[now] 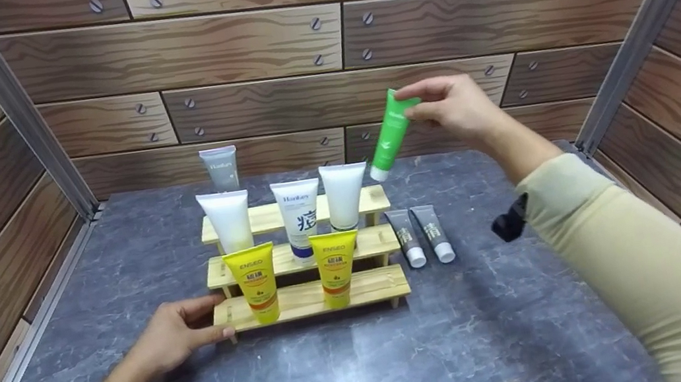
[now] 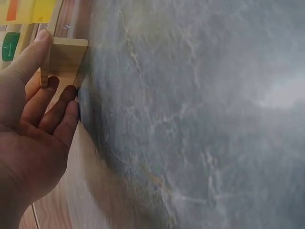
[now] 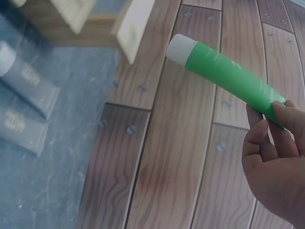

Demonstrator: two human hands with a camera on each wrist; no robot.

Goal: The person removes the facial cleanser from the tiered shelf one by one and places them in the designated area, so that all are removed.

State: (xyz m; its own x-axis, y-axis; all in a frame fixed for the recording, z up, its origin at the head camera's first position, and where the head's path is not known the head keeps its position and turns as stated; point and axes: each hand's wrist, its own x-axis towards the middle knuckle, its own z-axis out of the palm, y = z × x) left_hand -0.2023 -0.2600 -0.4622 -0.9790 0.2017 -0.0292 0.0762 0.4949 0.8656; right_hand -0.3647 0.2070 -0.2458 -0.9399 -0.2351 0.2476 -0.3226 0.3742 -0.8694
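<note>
My right hand (image 1: 458,104) pinches a green squeeze tube (image 1: 391,134) by its flat crimped end. The tube tilts with its white cap downward, in the air above the back right corner of a three-step wooden stand (image 1: 302,296). At the stand's left end, my left hand (image 1: 168,338) grips the lowest step, thumb at the front and fingers behind the board. Two yellow tubes (image 1: 333,268) stand on that step. Several white tubes (image 1: 300,213) stand on the middle step, their lower parts partly hidden. A grey-blue tube (image 1: 220,166) rises at the top left.
Two dark grey tubes (image 1: 433,234) with white caps lie side by side on the marbled grey tabletop (image 1: 352,369), just right of the stand. Wood-patterned panels (image 1: 253,40) wall in the back and both sides, with metal posts (image 1: 643,22) at the corners.
</note>
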